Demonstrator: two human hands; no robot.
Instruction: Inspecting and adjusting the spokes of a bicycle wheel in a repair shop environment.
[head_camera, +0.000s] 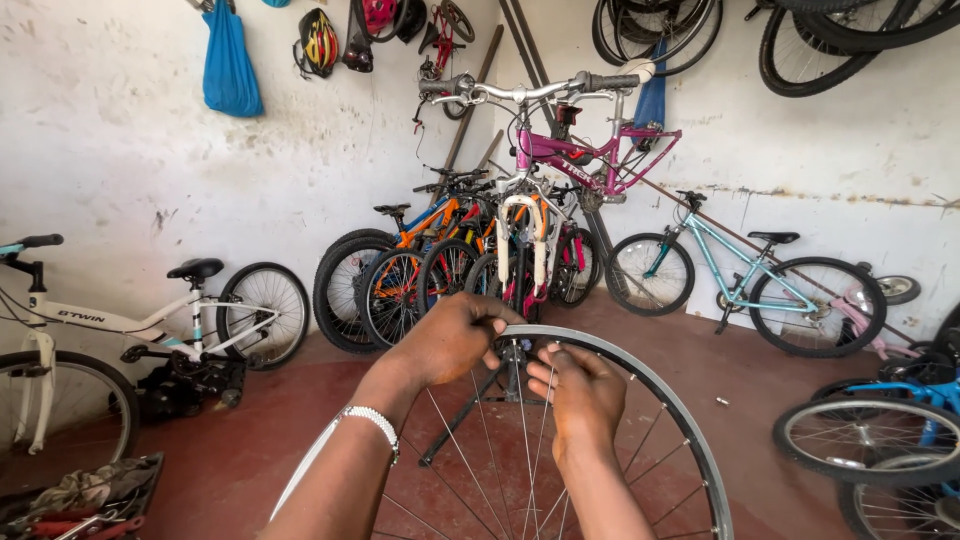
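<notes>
A bare bike wheel (640, 400) stands upright in front of the person, low in the middle of the view. It has a silver rim and thin spokes, and no tire on it. The bottom of the wheel is cut off by the edge of the picture.

The left hand (455, 338) is curled over the top of the rim and grips it. A white bead bracelet (374, 421) sits on that wrist. The right hand (580, 390) is just beside it, inside the rim, with bent fingers pinching at the spokes. What the fingertips hold there is too small to make out.

Behind the wheel, a black stand (470, 410) is partly hidden by the spokes and hands.

The red floor (740, 370) has open room past the wheel and to its right. A white bike (130, 330) leans by the left wall. A bunch of bikes (450, 260) is packed in the corner, and a pink bike (590, 150) sits up high above them. A light blue bike (740, 270) stands by the right wall. More wheels (870, 440) crowd the right edge and are cut off.

A blue bag (228, 60) hangs on the wall; what is in it cannot be seen. A black tray (85, 495) at the bottom left holds rags and tools.
</notes>
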